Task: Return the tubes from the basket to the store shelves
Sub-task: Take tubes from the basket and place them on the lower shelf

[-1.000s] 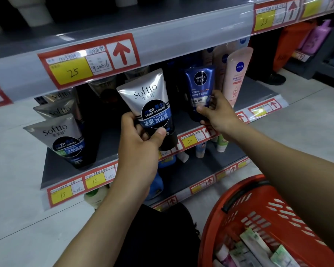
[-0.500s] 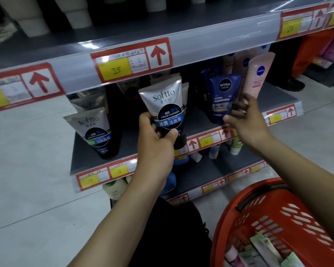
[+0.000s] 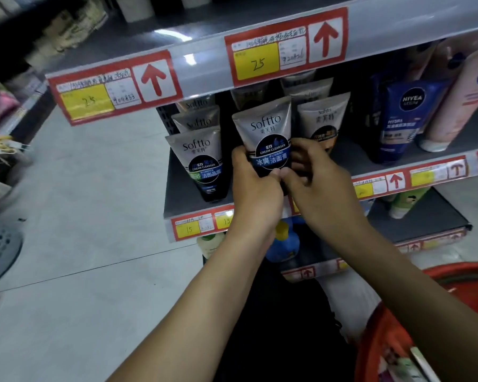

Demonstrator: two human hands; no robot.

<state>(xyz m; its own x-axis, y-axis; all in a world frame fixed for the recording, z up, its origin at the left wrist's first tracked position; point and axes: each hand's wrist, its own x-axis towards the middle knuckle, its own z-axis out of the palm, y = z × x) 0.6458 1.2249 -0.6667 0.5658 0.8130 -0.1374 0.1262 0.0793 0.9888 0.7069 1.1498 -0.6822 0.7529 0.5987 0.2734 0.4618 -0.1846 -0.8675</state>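
Two hands, left hand (image 3: 255,197) and right hand (image 3: 319,188), both on one Softto tube (image 3: 265,133). Six more Softto tubes partly visible on the shelf (image 3: 351,158): three stacked at left (image 3: 202,158), three behind and right (image 3: 322,119). One blue Nivea Men tube (image 3: 406,117). One pink Nivea bottle (image 3: 458,100). One red basket (image 3: 381,346). Two "25" price tags (image 3: 255,62).

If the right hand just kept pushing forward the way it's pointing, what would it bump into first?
Probably the Softto tube with the orange label, which stands just behind the right hand on the shelf. Depth is hard to judge, and the hand already touches the held Softto tube.
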